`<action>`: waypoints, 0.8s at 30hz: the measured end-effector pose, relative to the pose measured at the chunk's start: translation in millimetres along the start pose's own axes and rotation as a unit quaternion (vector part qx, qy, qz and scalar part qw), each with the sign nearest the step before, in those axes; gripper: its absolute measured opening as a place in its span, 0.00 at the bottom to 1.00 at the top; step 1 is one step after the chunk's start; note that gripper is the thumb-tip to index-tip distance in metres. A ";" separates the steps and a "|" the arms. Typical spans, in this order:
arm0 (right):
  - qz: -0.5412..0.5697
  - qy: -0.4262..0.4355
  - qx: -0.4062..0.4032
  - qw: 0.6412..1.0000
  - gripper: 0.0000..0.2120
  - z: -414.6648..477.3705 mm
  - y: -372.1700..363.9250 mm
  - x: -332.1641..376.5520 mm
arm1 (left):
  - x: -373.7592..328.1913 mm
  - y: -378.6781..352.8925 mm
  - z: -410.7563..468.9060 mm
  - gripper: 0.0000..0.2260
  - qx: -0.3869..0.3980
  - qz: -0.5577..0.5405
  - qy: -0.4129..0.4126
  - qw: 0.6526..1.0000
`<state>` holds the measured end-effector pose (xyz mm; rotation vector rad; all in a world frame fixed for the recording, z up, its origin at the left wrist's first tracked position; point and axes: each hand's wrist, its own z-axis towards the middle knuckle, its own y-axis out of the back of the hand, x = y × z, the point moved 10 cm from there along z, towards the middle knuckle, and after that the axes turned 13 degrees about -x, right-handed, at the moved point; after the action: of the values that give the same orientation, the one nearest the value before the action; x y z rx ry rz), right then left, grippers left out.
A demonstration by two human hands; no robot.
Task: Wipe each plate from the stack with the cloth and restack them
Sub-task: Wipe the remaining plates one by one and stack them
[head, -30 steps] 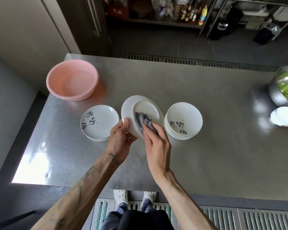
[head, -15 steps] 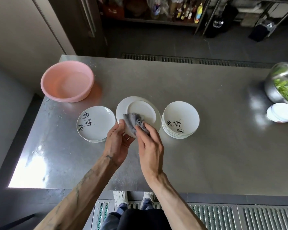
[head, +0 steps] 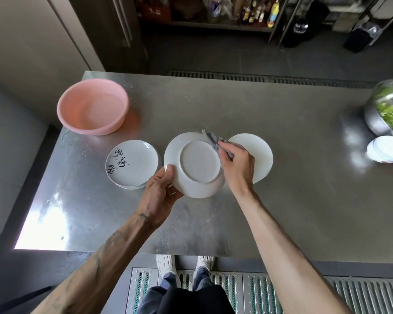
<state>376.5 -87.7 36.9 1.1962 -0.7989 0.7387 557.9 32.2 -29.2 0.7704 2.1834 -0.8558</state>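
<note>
From the head view, the left hand (head: 160, 196) pinches the lower-left rim of a round white ceramic plate (head: 194, 165), held underside-up above the brushed steel table (head: 304, 189). The right hand (head: 236, 165) has its fingers closed on a crumpled grey cloth (head: 211, 138) at the plate's upper-right edge. Wiping the underside seems in hand; next, probably, laying it on the inscribed white stack (head: 132, 164) at left, beside the plain white stack (head: 256, 152).

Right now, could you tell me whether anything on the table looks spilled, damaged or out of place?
Nothing stands out: the held plate looks intact, both stacks sit level, and the pink basin is upright.
</note>
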 end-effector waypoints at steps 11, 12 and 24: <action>0.000 0.228 0.052 0.972 0.16 -61.4 -19.5 47.8 | -4.8 -0.5 -7.6 0.13 0.022 0.003 -0.009 1.000; -0.009 0.199 0.021 0.980 0.16 -53.6 -12.5 39.6 | -3.3 -0.7 -8.8 0.13 0.024 0.005 -0.009 1.000; -0.017 0.129 -0.011 0.991 0.13 -7.9 -7.9 41.8 | -1.5 -11.5 -6.1 0.13 0.054 0.035 -0.007 0.998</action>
<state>406.3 -78.6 66.9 1.0663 -0.5701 0.8343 548.4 29.3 -20.7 0.8853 2.0985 -0.9455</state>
